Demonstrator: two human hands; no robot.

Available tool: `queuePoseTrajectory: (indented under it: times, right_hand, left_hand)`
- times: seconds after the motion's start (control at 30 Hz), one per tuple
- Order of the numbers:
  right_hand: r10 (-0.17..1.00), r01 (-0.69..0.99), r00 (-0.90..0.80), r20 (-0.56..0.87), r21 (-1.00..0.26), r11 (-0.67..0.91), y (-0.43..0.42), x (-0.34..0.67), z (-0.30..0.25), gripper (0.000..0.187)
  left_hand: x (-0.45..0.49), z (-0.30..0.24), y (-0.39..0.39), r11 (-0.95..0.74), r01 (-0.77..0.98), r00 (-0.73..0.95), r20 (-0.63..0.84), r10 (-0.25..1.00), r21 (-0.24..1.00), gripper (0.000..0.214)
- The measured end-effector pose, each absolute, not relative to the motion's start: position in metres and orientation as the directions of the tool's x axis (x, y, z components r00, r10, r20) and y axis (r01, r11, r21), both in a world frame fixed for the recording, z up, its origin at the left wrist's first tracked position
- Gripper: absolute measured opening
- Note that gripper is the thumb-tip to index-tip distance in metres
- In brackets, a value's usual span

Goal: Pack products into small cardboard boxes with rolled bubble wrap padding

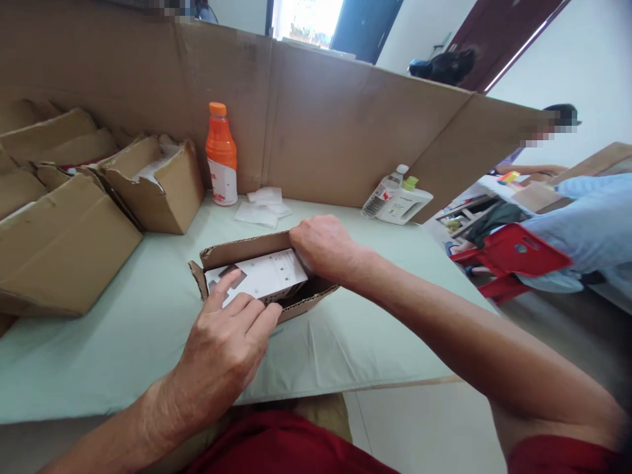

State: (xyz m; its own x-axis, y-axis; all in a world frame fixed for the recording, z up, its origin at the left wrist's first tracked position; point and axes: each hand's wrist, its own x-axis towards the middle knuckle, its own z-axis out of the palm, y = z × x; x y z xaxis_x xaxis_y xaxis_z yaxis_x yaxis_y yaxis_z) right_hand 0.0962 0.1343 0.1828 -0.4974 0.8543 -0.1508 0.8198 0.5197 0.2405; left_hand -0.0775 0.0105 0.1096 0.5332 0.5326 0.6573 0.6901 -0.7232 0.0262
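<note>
At the left, the left hand [230,339] is with its fingers apart and bent: the index finger lies on top of the white carton [269,268], and the other fingers are at the near rim of the open cardboard box [247,250]. The carton is inside this box, which stands on the table [360,342]. The carton looks like smooth, thin board; I judge it rather light, a little slippery, and its corners can be dented. It is better to hold it by its two long sides, close to the edges, because pressing on the top may bend it. The box walls seem stiff but can crease, and the rim is rough; its upright corners should be the strongest hold. Further right, the right hand [324,245] is closed over the far right part of the box's rim.

About the writing, at the left the orange bottle [221,145] has a pale label with red marks, which I cannot read. The carton shows a dark picture, small symbols and, on its side, large dark letters that are partly hidden. At the right, the clear bottle [384,197] has a partly red label, and the white jug [401,205] carries small print, both too small to read.
</note>
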Motion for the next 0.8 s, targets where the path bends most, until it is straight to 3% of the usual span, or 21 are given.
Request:
queuePoseTrajectory:
  times: [0.13,0.33,0.4,0.47,0.53,0.6,0.7,0.8]
  right_hand:
    - [0.860,0.825,-0.475,-0.188,0.246,0.509,0.139,0.098,0.169,0.024]
    - [0.865,0.867,-0.464,-0.192,0.099,0.488,0.132,0.112,0.170,0.025]
    - [0.870,0.872,-0.489,-0.066,-0.015,0.489,0.118,0.125,0.176,0.026]
    - [0.869,0.854,-0.458,0.187,-0.179,0.489,0.099,0.147,0.178,0.027]
    - [0.835,0.807,-0.320,0.448,-0.333,0.488,0.079,0.176,0.169,0.023]
    - [0.813,0.768,-0.138,0.566,-0.457,0.449,0.062,0.204,0.148,0.018]
    - [0.908,0.698,-0.055,0.414,-0.635,0.332,0.050,0.225,0.098,0.028]
    - [0.965,0.630,-0.189,0.183,-0.731,0.262,0.056,0.211,0.053,0.055]
  left_hand:
    - [-0.077,0.108,0.010,-0.706,0.708,0.516,0.672,0.531,0.015,0.023]
    - [-0.078,0.108,0.011,-0.741,0.671,0.554,0.646,0.524,0.025,0.027]
    - [-0.083,0.112,0.006,-0.754,0.652,0.533,0.661,0.529,0.077,0.030]
    - [-0.092,0.113,-0.003,-0.745,0.649,0.442,0.718,0.537,0.157,0.038]
    - [-0.105,0.107,-0.014,-0.667,0.700,0.270,0.772,0.576,0.253,0.048]
    - [-0.119,0.088,-0.025,-0.510,0.767,0.041,0.765,0.643,0.388,0.053]
    - [-0.133,0.044,-0.032,-0.274,0.684,-0.222,0.551,0.804,0.676,0.056]
    - [-0.130,0.008,-0.024,-0.104,0.510,-0.229,0.251,0.941,0.854,0.070]
